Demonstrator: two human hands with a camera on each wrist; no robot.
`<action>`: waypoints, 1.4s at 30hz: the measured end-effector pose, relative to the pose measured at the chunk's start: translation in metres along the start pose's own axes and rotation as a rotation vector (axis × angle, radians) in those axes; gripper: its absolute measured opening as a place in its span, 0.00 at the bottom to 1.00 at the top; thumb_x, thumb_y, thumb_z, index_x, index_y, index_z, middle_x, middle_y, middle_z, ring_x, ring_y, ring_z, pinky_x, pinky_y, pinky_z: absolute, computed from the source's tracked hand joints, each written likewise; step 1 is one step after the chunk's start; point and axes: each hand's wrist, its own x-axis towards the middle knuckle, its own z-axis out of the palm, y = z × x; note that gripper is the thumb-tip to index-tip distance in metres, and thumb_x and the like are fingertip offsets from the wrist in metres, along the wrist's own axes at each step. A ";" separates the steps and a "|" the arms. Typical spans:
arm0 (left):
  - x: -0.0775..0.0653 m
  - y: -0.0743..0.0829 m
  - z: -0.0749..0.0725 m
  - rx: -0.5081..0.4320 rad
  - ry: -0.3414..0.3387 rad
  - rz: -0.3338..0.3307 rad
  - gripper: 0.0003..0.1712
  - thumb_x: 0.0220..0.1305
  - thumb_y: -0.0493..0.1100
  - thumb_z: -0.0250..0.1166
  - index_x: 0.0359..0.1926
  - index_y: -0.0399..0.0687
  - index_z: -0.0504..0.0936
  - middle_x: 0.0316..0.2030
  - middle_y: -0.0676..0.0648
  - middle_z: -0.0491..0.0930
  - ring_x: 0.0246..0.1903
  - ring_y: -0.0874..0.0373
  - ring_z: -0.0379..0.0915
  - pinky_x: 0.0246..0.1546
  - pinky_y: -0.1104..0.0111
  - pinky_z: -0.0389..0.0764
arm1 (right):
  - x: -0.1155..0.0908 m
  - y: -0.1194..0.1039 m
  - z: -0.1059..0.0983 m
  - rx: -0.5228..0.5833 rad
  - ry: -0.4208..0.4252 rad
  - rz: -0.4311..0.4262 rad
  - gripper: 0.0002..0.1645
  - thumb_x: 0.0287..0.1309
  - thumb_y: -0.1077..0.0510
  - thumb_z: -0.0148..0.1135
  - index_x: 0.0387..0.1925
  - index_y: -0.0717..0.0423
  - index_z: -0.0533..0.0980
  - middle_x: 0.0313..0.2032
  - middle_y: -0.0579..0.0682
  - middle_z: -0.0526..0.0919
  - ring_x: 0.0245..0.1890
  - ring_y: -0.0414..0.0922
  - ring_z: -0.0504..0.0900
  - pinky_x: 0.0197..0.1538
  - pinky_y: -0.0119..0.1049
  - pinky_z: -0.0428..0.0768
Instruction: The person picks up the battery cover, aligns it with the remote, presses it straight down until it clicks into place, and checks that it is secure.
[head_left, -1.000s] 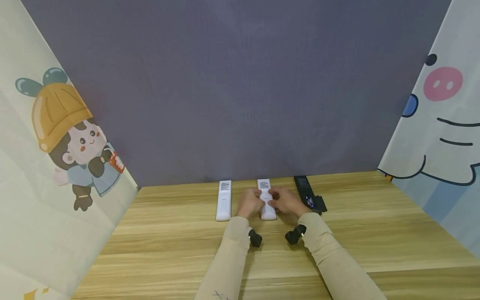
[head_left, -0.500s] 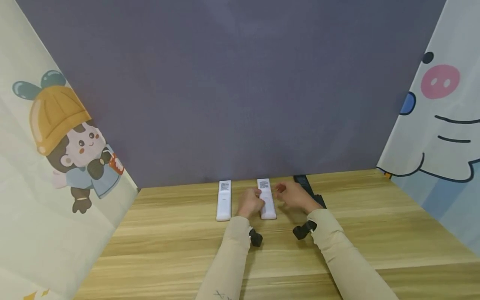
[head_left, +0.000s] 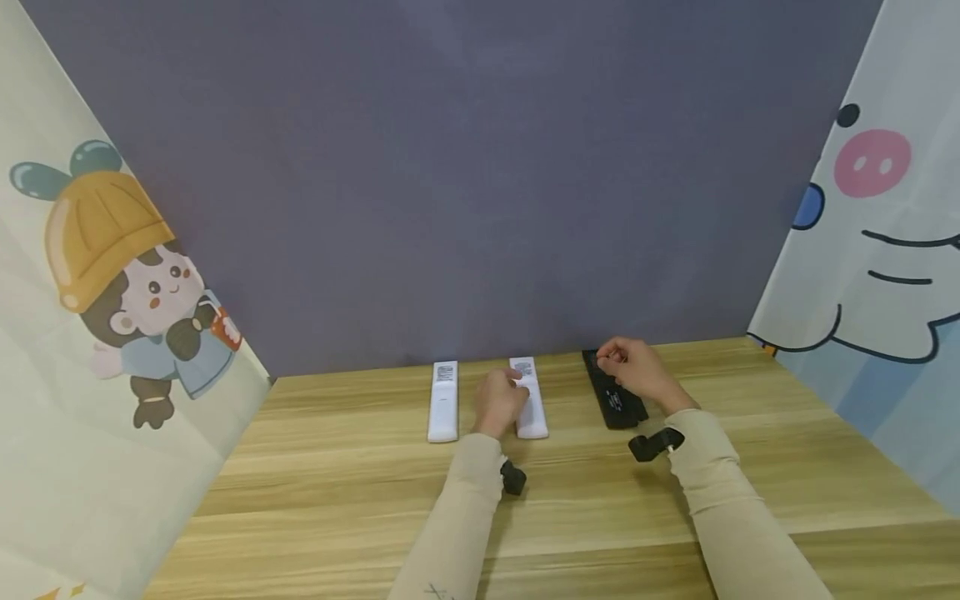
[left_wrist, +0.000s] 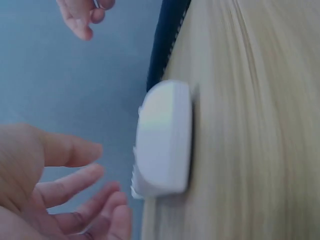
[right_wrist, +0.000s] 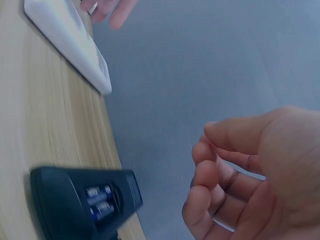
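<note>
My right hand [head_left: 637, 373] has left the middle white plastic remote [head_left: 529, 398] and now hovers, fingers loosely curled and empty, over the black rectangular remote [head_left: 611, 396]. My left hand [head_left: 498, 402] stays relaxed beside the white one, gripping nothing. I read it as attention shifting to the black one.

On the desk [head_left: 360, 492], the middle remote [head_left: 528, 397] lies just right of the left remote [head_left: 443, 400], with the black remote [head_left: 611, 392] further right, all near the back wall [head_left: 465, 183].

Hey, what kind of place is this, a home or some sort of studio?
Probably a staged recording booth, not a lived-in room. A wooden table is boxed in by a plain grey backdrop and cartoon-print curtains on both sides, with only three remotes laid out in a row.
</note>
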 end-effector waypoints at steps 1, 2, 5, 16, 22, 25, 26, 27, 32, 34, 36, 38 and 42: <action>0.000 0.003 0.001 -0.010 0.022 0.022 0.14 0.58 0.37 0.69 0.46 0.46 0.89 0.36 0.47 0.87 0.36 0.54 0.81 0.36 0.65 0.79 | 0.000 0.002 -0.003 0.001 -0.003 0.013 0.13 0.74 0.60 0.56 0.52 0.65 0.77 0.34 0.60 0.80 0.26 0.51 0.78 0.30 0.37 0.76; -0.001 0.007 0.003 -0.021 0.043 0.044 0.12 0.58 0.37 0.68 0.44 0.47 0.90 0.34 0.48 0.87 0.33 0.56 0.80 0.33 0.67 0.78 | -0.001 0.004 -0.005 0.001 -0.005 0.020 0.14 0.74 0.60 0.56 0.52 0.66 0.76 0.34 0.61 0.80 0.26 0.49 0.77 0.30 0.38 0.76; -0.004 0.018 0.010 -0.066 0.092 0.105 0.08 0.60 0.35 0.68 0.39 0.49 0.90 0.29 0.51 0.87 0.28 0.61 0.79 0.29 0.73 0.75 | -0.001 0.012 -0.011 -0.020 -0.009 0.031 0.13 0.73 0.60 0.55 0.50 0.68 0.76 0.34 0.63 0.83 0.26 0.48 0.78 0.30 0.38 0.76; -0.018 0.041 0.039 -0.219 -0.058 0.101 0.06 0.61 0.37 0.68 0.39 0.46 0.90 0.29 0.52 0.86 0.27 0.66 0.75 0.30 0.74 0.76 | -0.003 0.041 -0.013 -0.173 -0.002 -0.039 0.08 0.61 0.65 0.58 0.38 0.66 0.81 0.28 0.56 0.85 0.27 0.41 0.77 0.32 0.35 0.74; -0.018 0.049 0.061 -0.211 -0.119 0.043 0.05 0.60 0.40 0.71 0.37 0.47 0.89 0.30 0.52 0.87 0.27 0.65 0.78 0.30 0.72 0.77 | -0.007 0.049 -0.014 -0.212 -0.014 0.000 0.08 0.57 0.66 0.59 0.37 0.65 0.81 0.30 0.57 0.86 0.29 0.43 0.79 0.36 0.37 0.76; -0.016 0.056 0.070 -0.194 -0.127 -0.001 0.05 0.59 0.42 0.72 0.36 0.48 0.89 0.32 0.52 0.88 0.30 0.62 0.80 0.32 0.70 0.78 | -0.008 0.051 -0.015 -0.207 -0.033 0.051 0.08 0.58 0.64 0.61 0.39 0.65 0.80 0.31 0.57 0.86 0.30 0.45 0.80 0.36 0.38 0.77; -0.015 0.057 0.073 -0.184 -0.126 -0.020 0.06 0.59 0.44 0.73 0.36 0.48 0.89 0.33 0.52 0.88 0.31 0.61 0.81 0.33 0.69 0.79 | -0.008 0.051 -0.015 -0.206 -0.042 0.068 0.09 0.59 0.64 0.62 0.39 0.65 0.80 0.32 0.57 0.86 0.31 0.46 0.80 0.37 0.38 0.76; -0.014 0.059 0.076 -0.171 -0.125 -0.038 0.06 0.58 0.45 0.74 0.36 0.49 0.89 0.33 0.52 0.88 0.33 0.59 0.82 0.33 0.68 0.79 | -0.009 0.051 -0.015 -0.208 -0.049 0.078 0.10 0.59 0.63 0.63 0.40 0.65 0.80 0.32 0.58 0.85 0.31 0.46 0.80 0.37 0.38 0.76; -0.009 0.063 0.088 -0.148 -0.103 -0.091 0.09 0.56 0.45 0.75 0.34 0.45 0.87 0.33 0.48 0.87 0.35 0.55 0.80 0.35 0.65 0.79 | -0.011 0.054 -0.014 -0.230 -0.074 0.085 0.12 0.57 0.62 0.65 0.41 0.67 0.80 0.37 0.61 0.86 0.35 0.51 0.81 0.40 0.42 0.77; -0.005 0.065 0.093 -0.160 -0.094 -0.090 0.09 0.56 0.43 0.75 0.30 0.42 0.86 0.28 0.49 0.85 0.31 0.56 0.76 0.31 0.66 0.76 | -0.012 0.056 -0.013 -0.237 -0.071 0.084 0.12 0.57 0.62 0.67 0.41 0.68 0.81 0.39 0.62 0.86 0.37 0.52 0.81 0.42 0.43 0.78; -0.003 0.067 0.097 -0.149 -0.061 -0.086 0.10 0.55 0.43 0.76 0.26 0.41 0.86 0.26 0.48 0.84 0.29 0.56 0.75 0.29 0.66 0.76 | -0.013 0.057 -0.012 -0.236 -0.070 0.090 0.12 0.57 0.62 0.67 0.40 0.68 0.81 0.39 0.62 0.86 0.38 0.52 0.81 0.42 0.44 0.78; -0.001 0.070 0.100 -0.136 -0.038 -0.094 0.11 0.54 0.43 0.77 0.25 0.40 0.86 0.25 0.46 0.84 0.29 0.55 0.76 0.30 0.64 0.77 | -0.013 0.059 -0.011 -0.237 -0.069 0.097 0.12 0.57 0.62 0.68 0.40 0.68 0.81 0.38 0.61 0.86 0.37 0.52 0.81 0.42 0.43 0.78; 0.002 0.077 0.107 -0.076 -0.004 -0.126 0.16 0.52 0.45 0.78 0.35 0.36 0.88 0.33 0.41 0.88 0.37 0.47 0.84 0.40 0.59 0.84 | -0.014 0.062 -0.012 -0.224 -0.074 0.128 0.12 0.58 0.62 0.68 0.40 0.68 0.81 0.35 0.59 0.86 0.34 0.49 0.79 0.39 0.40 0.77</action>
